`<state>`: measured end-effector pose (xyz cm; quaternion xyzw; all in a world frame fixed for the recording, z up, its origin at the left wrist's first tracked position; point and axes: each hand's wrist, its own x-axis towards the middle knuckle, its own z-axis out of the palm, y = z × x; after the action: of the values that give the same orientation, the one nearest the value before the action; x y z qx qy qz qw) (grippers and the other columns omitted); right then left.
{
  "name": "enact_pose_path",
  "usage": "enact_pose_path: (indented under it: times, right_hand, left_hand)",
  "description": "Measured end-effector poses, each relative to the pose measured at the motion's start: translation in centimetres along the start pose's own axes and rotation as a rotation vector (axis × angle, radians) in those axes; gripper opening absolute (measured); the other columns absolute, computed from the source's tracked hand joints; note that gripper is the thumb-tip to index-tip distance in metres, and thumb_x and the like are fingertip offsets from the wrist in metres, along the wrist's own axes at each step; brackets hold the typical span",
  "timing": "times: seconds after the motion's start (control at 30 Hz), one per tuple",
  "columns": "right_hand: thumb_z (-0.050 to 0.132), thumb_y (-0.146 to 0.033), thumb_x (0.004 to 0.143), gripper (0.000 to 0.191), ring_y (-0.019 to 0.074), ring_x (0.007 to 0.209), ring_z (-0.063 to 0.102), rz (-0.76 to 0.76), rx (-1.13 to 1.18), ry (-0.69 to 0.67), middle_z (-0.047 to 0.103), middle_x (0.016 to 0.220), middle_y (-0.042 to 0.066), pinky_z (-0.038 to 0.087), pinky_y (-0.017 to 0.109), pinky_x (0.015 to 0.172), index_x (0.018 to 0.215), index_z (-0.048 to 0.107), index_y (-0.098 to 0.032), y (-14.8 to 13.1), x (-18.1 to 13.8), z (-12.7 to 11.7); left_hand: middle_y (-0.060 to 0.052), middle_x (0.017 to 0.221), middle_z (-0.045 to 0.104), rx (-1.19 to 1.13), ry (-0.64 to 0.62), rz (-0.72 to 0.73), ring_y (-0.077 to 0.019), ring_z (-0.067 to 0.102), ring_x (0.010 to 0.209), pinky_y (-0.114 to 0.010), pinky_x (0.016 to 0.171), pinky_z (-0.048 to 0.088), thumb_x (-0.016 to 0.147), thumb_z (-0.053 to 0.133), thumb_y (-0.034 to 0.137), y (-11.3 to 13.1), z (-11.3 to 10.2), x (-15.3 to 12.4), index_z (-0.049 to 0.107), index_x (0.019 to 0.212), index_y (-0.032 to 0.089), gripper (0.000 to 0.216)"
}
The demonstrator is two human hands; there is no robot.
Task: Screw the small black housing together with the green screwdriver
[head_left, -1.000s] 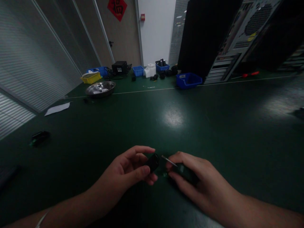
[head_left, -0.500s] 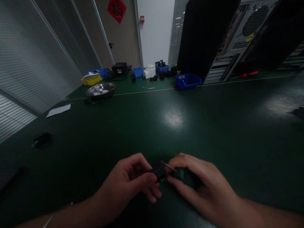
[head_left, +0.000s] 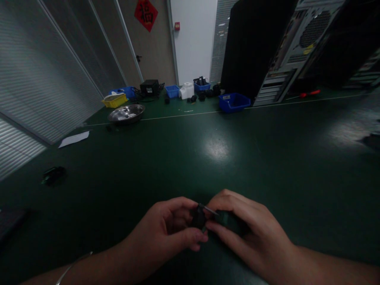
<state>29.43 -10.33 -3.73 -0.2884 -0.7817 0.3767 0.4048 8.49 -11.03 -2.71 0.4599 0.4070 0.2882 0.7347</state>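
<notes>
My left hand (head_left: 170, 229) pinches a small black part (head_left: 198, 217) between thumb and fingers, low over the dark green table (head_left: 208, 158). My right hand (head_left: 246, 229) is closed on a dark object with a thin metal blade (head_left: 208, 209) sticking out toward the left. The two pieces meet between my fingertips, and the blade lies over the black part. Most of what my right hand holds is hidden under its fingers.
A small dark object (head_left: 54, 175) lies at the left, a white paper (head_left: 74, 139) and a metal bowl (head_left: 126, 113) farther back. Blue bins (head_left: 234, 102), a yellow bin (head_left: 114, 100) and a black box (head_left: 149, 86) line the far edge. An open computer case (head_left: 293, 47) stands back right beside a red-handled screwdriver (head_left: 309, 94).
My left hand has brought the black part rightward until it meets the piece in my right hand. The gap between my hands has closed. The right hand has barely moved.
</notes>
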Motion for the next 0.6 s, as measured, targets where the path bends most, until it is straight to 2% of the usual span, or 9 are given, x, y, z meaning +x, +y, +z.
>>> enact_pose_path:
  times: [0.3, 0.6]
  right_hand:
    - [0.064, 0.001, 0.087, 0.028, 0.0149, 0.088, 0.066, -0.067, 0.043, -0.004, 0.067, 0.095, 0.004, 0.052, 0.023, 0.076, 0.107, 0.063, -0.019, -0.21, -0.12, 0.09]
    - [0.060, 0.005, 0.085, 0.033, 0.0156, 0.083, 0.065, -0.097, 0.020, 0.019, 0.069, 0.091, 0.003, 0.051, 0.026, 0.074, 0.108, 0.064, -0.018, -0.29, -0.29, -0.13]
  left_hand:
    - [-0.008, 0.094, 0.078, 0.002, -0.049, 0.004, -0.0165, 0.073, 0.083, -0.027, 0.075, 0.057, 0.085, 0.073, 0.015, -0.25, -0.02, 0.01, 0.069, 0.104, 0.014, 0.019]
    - [-0.006, 0.090, 0.078, 0.018, -0.070, -0.008, -0.0162, 0.074, 0.081, -0.026, 0.073, 0.057, 0.087, 0.072, 0.017, 0.12, 0.08, -0.04, 0.074, 0.101, 0.015, 0.014]
